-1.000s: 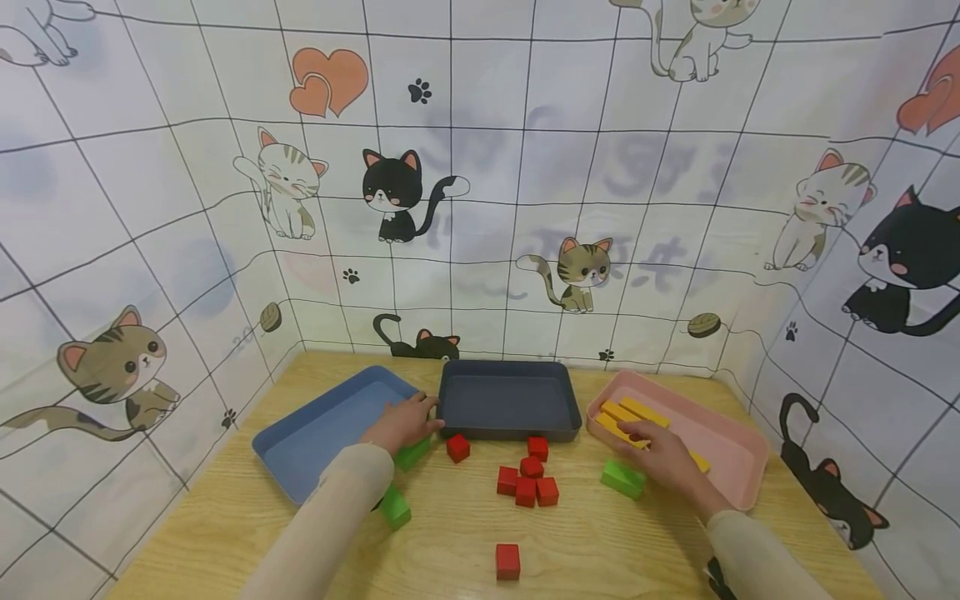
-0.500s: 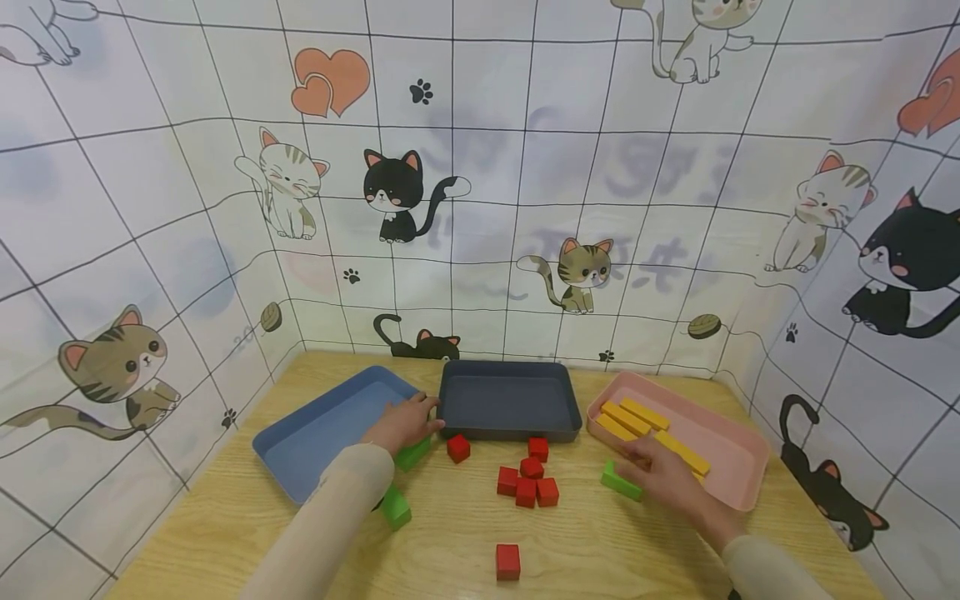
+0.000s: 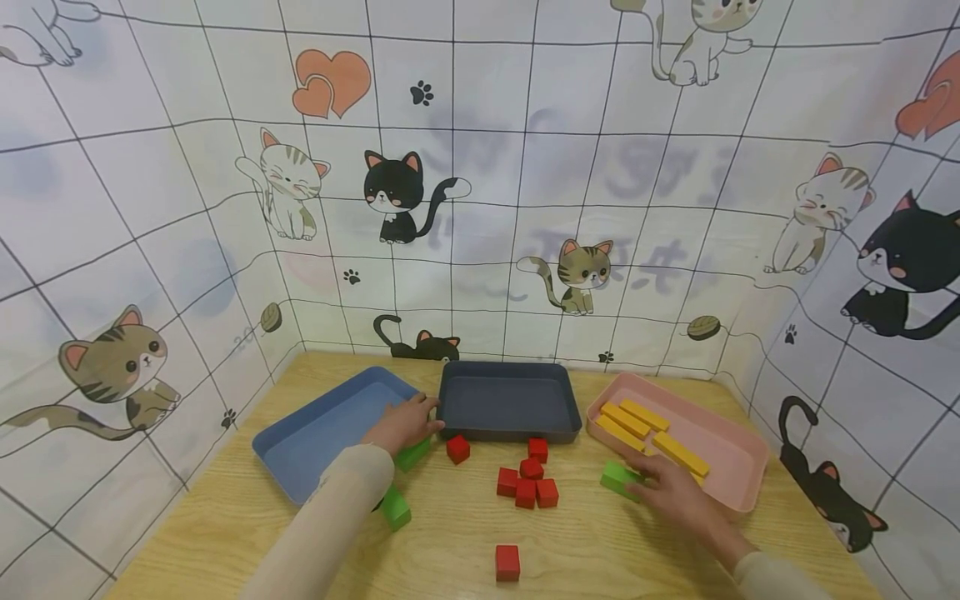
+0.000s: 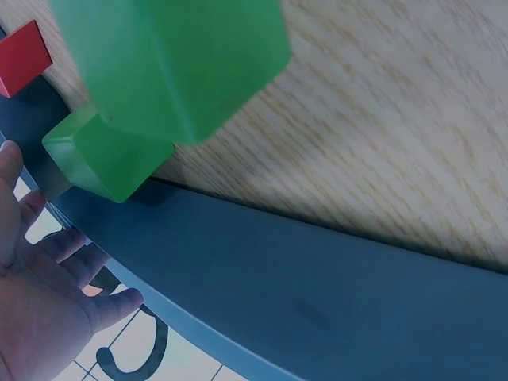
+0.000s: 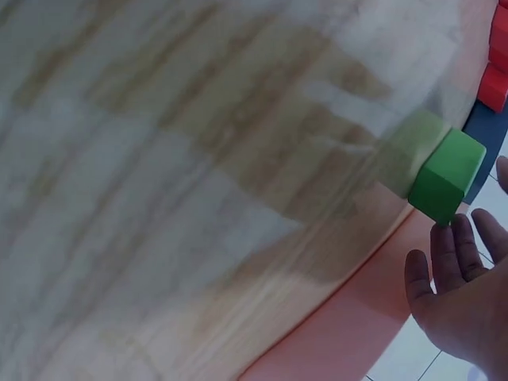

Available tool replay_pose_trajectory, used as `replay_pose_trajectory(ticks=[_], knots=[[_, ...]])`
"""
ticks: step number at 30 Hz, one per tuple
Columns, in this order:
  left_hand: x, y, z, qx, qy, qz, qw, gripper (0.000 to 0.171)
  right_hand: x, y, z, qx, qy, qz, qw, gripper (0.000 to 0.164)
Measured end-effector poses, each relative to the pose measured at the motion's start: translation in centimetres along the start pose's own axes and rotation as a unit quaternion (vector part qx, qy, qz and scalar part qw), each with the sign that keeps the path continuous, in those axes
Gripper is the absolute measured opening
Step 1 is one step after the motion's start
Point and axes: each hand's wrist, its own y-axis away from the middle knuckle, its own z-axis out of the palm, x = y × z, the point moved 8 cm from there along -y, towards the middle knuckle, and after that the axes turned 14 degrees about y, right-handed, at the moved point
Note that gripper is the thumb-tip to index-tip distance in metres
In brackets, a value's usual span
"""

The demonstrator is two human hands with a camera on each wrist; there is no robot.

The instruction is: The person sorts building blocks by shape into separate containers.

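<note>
Table [image 3: 600,542]: pale wood grain.
Walls [image 3: 480,179]: white, black-gridded, printed with cats [image 3: 393,193], on three sides.
Back: blue tray [image 3: 318,442], dark tray [image 3: 510,407], pink tray [image 3: 738,454].
Left hand [image 3: 403,425]: relaxed, empty, at the blue tray's rim.
Green block [image 3: 617,478]: on the wood, before the pink tray.
Right hand [image 3: 670,487]: fingers extended, ungripping, at the green block's end.

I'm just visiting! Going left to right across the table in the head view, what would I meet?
Blue tray → left hand → dark tray → rightmost green block → right hand. The pink tray overlaps the last two, and the red cubes overlap the dark tray's span, so they're left out.
</note>
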Motion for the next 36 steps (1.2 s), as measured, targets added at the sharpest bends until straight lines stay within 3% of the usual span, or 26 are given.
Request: replay_pose_trajectory(ticks=[5, 17, 26, 36], knots=[[0.0, 0.0, 0.0, 0.0, 0.0, -0.001, 1.0, 0.055, 0.7, -0.1, 0.8, -0.009, -0.005, 0.03, 0.999, 0.047], [-0.1, 0.0, 0.0, -0.001, 0.006, -0.003, 1.0, 0.055, 1.1, -0.4, 1.1, -0.012, 0.06, 0.028, 0.998, 0.048], [-0.1, -0.1, 0.0, -0.002, 0.007, -0.007, 1.0, 0.055, 0.6, -0.7, 1.2, -0.017, 0.058, 0.046, 0.997, 0.047], [0.1, 0.1, -0.1, -0.002, 0.006, -0.008, 0.9999, 0.057, -1.0, -1.5, 0.8, -0.003, 0.03, 0.038, 0.999, 0.039]])
